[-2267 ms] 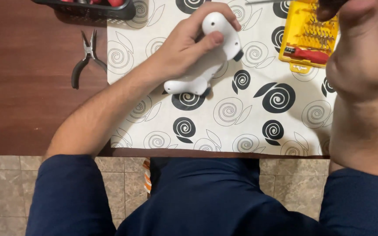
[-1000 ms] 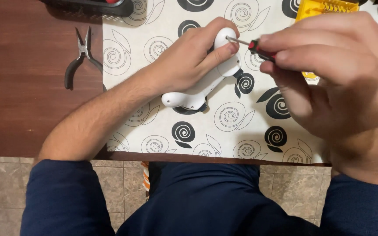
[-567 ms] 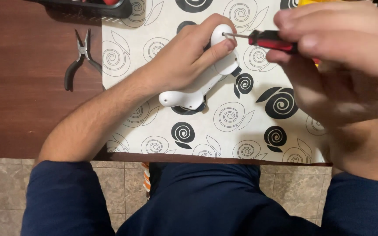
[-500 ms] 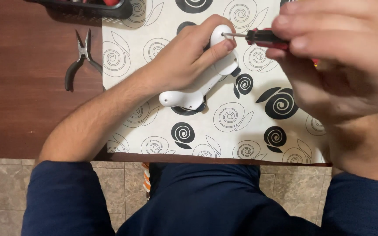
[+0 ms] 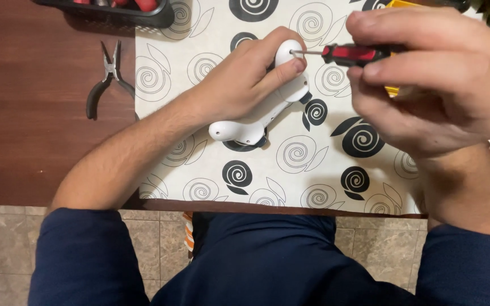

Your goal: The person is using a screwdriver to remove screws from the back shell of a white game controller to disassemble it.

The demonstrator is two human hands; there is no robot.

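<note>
My left hand grips a small white plastic device with curved arms, pressing it down on a white mat with black spirals. My right hand pinches a small screwdriver with a red and black handle. Its thin metal tip touches the rounded top end of the white device, right beside my left fingertips. The middle of the device is hidden under my left palm.
Grey-handled pliers lie on the dark wooden table left of the mat. A black tray holding red items sits at the top edge. A yellow bit case shows behind my right hand. Tiled floor lies below.
My right hand came in from the upper right holding the screwdriver and brought its tip onto the top of the white device. My left hand kept its hold on the device.
</note>
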